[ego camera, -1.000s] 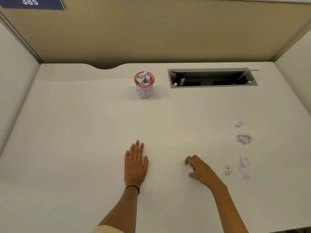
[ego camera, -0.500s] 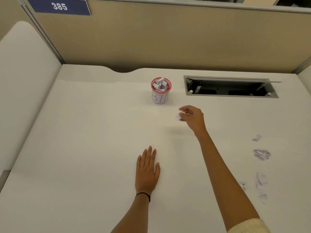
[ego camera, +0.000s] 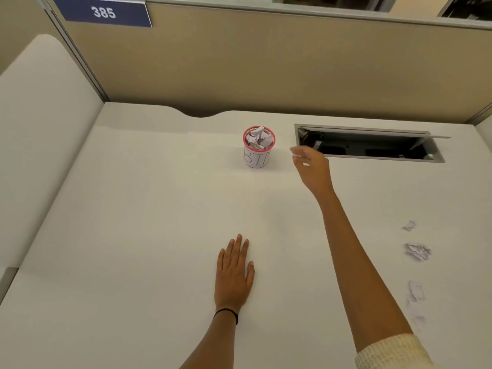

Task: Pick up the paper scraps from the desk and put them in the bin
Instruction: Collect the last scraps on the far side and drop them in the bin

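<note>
Plain white desk [ego camera: 133, 235] in a cubicle, with a tan fabric partition [ego camera: 266, 62] along the back and a blue sign [ego camera: 103, 12] reading 385 up in the corner. There's a white side panel [ego camera: 40, 129] on the left. The desk's back edge has a curved notch [ego camera: 202, 114], and right of that a cable hatch [ego camera: 367, 145] sits open, dark inside.

The bin [ego camera: 258, 157] is a little pink-rimmed cup with "BIN" written on it. It stands near the back of the desk, stuffed with crumpled paper.

The right hand [ego camera: 311, 166] is up in the air just right of the bin, fingers narrowed on a small white scrap [ego camera: 306, 164], though it's kinda blurry. The left hand [ego camera: 234, 272] lies flat on the desk, fingers straight, holding nothing.

More paper scraps [ego camera: 416, 251] are strewn along the desk's right side, well apart from the bin.
</note>
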A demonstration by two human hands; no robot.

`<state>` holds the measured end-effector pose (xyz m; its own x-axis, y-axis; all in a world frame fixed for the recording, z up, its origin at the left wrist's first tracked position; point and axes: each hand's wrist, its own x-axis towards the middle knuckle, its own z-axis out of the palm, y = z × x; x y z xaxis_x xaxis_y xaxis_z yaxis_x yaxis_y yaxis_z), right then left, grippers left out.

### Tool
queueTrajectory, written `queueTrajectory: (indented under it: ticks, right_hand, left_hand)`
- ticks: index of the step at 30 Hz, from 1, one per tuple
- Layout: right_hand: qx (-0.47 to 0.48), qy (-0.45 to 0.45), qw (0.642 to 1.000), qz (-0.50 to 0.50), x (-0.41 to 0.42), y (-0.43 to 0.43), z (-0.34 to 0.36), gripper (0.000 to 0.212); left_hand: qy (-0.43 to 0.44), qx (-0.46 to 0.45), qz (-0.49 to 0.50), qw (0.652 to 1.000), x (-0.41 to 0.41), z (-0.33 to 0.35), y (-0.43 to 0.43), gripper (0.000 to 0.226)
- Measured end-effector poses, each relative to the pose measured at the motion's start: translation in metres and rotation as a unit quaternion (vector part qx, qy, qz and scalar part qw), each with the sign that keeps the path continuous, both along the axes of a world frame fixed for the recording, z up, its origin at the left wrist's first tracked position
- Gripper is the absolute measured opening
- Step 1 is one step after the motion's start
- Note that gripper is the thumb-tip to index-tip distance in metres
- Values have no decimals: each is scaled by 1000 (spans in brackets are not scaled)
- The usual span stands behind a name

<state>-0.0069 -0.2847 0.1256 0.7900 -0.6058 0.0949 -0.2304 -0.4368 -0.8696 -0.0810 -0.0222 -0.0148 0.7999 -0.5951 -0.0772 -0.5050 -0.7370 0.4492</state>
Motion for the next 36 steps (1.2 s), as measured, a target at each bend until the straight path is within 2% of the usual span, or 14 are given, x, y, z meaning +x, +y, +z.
queueTrajectory:
  ticks: [5, 11, 14, 16, 18, 21, 28, 32, 36]
  right_hand:
    - [5, 47, 996, -70, -108, -11, -35, 23]
    - [-90, 118, 971, -187, -244, -24, -65, 24]
    - [-47, 177, 958, -220, -296, -24, -75, 25]
    - [-1, 231, 952, -201, -318, -20, -82, 28]
    - [24, 277, 946, -168, -329, -12, -87, 32]
    - [-3, 308, 940, -145, -334, 6, -93, 36]
    - [-86, 300, 929, -200, -317, 49, -106, 37]
    - [-52, 261, 941, -211, -300, 60, -108, 34]
    - [-27, 236, 956, -175, -270, 63, -107, 33]
  left_hand:
    - [-4, -3, -2, 1000, -1, -4, 1, 57]
    - [-13, -7, -3, 1000, -1, -7, 1, 59]
    - [-15, -8, -2, 1000, -1, -8, 1, 59]
    - [-18, -6, -3, 1000, -1, -8, 2, 59]
    - [-20, -8, -3, 1000, -2, -8, 1, 59]
    - [-22, -10, -3, 1000, -2, -8, 1, 59]
    - [-17, -16, -6, 1000, -2, -6, 1, 60]
    - [-9, -15, -1, 1000, -2, -5, 2, 61]
    - [-6, -9, -5, 1000, -2, -4, 1, 62]
